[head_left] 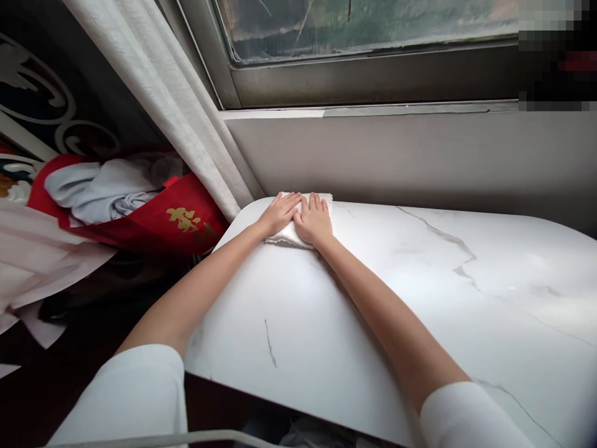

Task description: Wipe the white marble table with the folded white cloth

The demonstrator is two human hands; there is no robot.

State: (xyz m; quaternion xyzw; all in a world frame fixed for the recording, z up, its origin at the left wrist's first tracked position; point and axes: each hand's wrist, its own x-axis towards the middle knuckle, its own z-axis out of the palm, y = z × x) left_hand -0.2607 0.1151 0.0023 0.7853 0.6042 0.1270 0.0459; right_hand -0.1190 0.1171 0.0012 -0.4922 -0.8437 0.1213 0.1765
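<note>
A folded white cloth [290,235] lies on the white marble-patterned table [336,336], close to its far left corner. My left hand [281,212] rests flat on the left part of the cloth, fingers stretched out and pointing to the right. Beside it, my right hand [313,220] presses flat on the cloth's right part with fingers extended toward the wall. The two hands touch or nearly touch at the thumb. Both arms reach straight forward over the tabletop.
A grey wall [396,155] and a window frame [373,81] border the table's far side. At the left hangs a white curtain [168,93], next to a red bag [186,218] filled with pale fabric [112,186]. A pale curved bar [209,437] crosses the bottom edge.
</note>
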